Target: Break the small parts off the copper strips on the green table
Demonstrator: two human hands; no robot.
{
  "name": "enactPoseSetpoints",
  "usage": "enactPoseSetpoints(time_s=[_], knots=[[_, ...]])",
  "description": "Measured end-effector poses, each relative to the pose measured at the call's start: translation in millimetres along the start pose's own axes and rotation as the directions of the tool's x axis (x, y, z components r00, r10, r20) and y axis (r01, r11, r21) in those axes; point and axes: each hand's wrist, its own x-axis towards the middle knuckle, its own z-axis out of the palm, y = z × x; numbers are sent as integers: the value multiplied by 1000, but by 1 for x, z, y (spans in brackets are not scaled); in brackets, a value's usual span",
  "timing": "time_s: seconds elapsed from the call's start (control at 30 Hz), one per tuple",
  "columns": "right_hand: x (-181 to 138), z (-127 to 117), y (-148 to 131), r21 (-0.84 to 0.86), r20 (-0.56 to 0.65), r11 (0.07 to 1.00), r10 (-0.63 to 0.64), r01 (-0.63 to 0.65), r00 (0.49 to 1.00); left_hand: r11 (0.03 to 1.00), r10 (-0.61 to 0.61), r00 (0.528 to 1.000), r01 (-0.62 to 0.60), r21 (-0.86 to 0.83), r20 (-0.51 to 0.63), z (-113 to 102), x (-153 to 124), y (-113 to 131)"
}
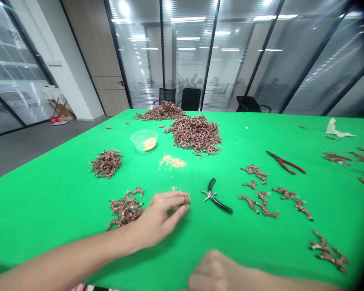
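And there was the left hand (157,220), low over the green table (63,194), thumb and fingers closed around a small brown figure (185,199), mostly hidden at the fingertips! The right hand (214,273), blurred at the near edge, looked curled; whether it gripped anything, I could not tell. Just right of the held figure lay black pliers (221,205), handles spread, with red pliers (286,163) farther right. A small heap (125,208) of figures sat right behind the left wrist, another pile (106,163) beyond it. Farther back, 2 big mounds (195,134) nearly met, and a clear bowl (136,141) held pale bits, more scattered (173,162) in front!
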Motion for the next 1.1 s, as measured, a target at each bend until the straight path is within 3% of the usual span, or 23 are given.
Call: enactPoseSetpoints(time_s=[0.07, 0.17, 0.37, 0.47, 0.63, 0.97, 1.1], knots=[[4, 2, 5, 148, -97, 987, 77, -62, 992, 999, -31, 999, 32, -42, 25, -1, 1, 1], [10, -3, 8, 362, -208, 913, 274, -186, 939, 990, -91, 994, 97, -106, 61, -1, 2, 0], [17, -26, 18, 567, -111, 710, 569, -418, 815, 926, -224, 971, 239, -293, 86, 1, 3, -3], [16, -28, 31, 600, -141, 651, 658, -464, 740, 896, -224, 966, 256, -362, 128, 0, 4, -2], [13, -26, 45, 649, -176, 586, 737, -485, 653, 893, -159, 969, 223, -391, 191, -2, 6, 3], [15, -26, 45, 691, -123, 520, 769, -502, 627, 918, -166, 978, 200, -343, 126, 1, 2, 1], [15, -24, 45, 710, -96, 487, 783, -509, 615, 850, -233, 964, 267, -454, 129, 4, 1, 0]])
